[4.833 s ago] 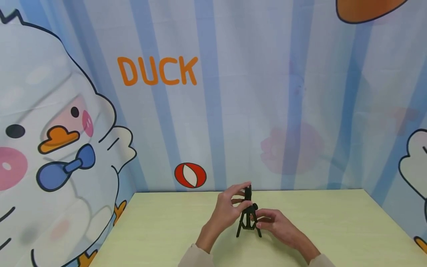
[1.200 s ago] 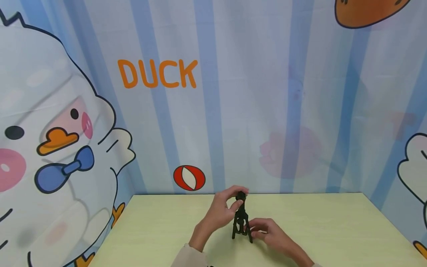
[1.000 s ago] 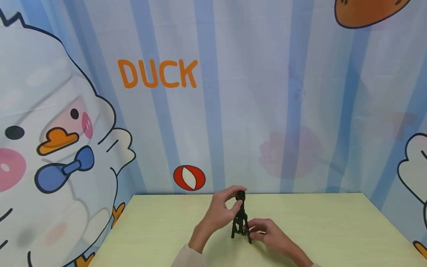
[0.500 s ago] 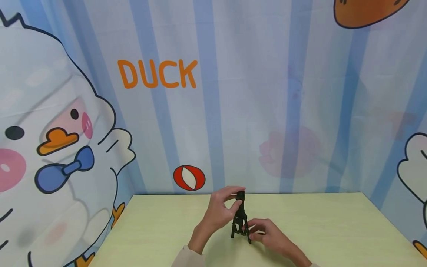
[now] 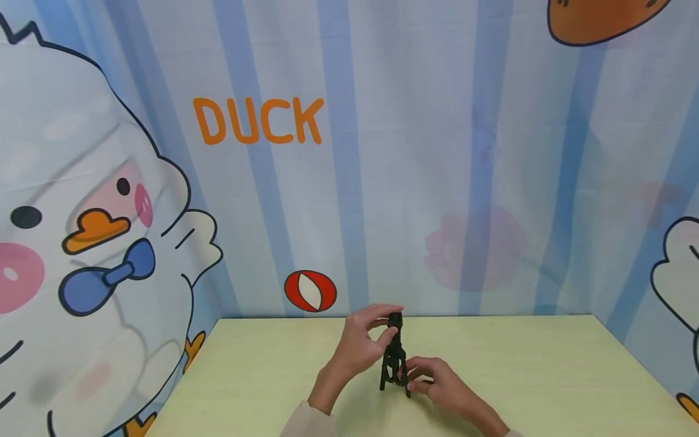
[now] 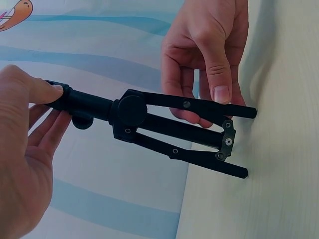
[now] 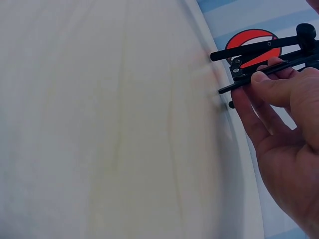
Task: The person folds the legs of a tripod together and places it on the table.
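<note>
A small black tripod (image 5: 394, 358) stands upright on the pale yellow table, its legs only narrowly spread. Its top is pinched between the thumb and fingers of my left hand (image 5: 360, 343). Lower down, my right hand (image 5: 439, 382) holds one leg, with the thumb on the near side and fingers behind. The left wrist view shows the tripod's legs, brace and round knob (image 6: 132, 109) between both hands. In the right wrist view the right thumb (image 7: 269, 85) presses along a leg, and the tripod's upper part runs out of frame.
The table (image 5: 262, 376) reaches back to a blue-striped curtain (image 5: 415, 182) hanging close behind the tripod. The curtain carries a printed duck (image 5: 98, 340) on the left and a red and white ball print (image 5: 310, 291).
Compared with the earliest frame, the tripod has turned, its legs look closer together, and it sits slightly further left. Both hands moved along with it. Over the last second almost nothing has shifted.
</note>
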Demonstrator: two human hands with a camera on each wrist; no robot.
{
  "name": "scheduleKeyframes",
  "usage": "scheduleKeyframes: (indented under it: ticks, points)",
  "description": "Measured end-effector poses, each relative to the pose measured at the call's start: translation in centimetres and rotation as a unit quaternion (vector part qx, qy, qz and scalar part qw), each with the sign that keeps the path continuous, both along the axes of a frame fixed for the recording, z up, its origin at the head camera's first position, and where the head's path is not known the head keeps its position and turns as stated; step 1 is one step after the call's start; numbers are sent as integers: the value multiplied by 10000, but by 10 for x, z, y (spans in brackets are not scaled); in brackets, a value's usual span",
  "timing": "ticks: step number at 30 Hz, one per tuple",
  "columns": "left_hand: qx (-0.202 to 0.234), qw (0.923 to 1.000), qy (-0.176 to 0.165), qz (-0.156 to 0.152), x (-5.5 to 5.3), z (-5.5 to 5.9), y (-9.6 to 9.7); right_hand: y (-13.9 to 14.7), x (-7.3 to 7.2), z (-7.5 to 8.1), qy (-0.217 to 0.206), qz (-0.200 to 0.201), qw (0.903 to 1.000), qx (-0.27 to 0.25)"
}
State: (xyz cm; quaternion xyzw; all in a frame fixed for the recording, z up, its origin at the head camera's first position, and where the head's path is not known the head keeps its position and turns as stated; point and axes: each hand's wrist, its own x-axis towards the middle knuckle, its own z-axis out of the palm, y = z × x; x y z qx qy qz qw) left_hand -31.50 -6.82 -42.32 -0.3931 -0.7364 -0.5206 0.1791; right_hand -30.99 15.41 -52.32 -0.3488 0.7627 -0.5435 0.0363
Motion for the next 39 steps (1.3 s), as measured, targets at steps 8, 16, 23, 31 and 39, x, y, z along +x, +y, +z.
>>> scheduleKeyframes:
  ticks: [8, 16, 23, 31, 39]
  points:
    - [-43, 10000, -81, 28, 1, 1, 1, -1, 0, -3, 123, -124, 9998, 42]
    - [-60, 9999, -112, 19, 2, 2, 1, -1, 1, 0, 78, -115, 9999, 34]
    - [-67, 9996, 186, 208, 2, 0, 3, -2, 2, 0, -20, -100, 9999, 38]
    - [-153, 9944, 648, 816, 4, 0, 9, -4, 4, 2, -197, 44, 9998, -2]
    - [-102, 9937, 780, 795, 4, 1, 7, -5, 5, 1, -85, -296, 9995, 41]
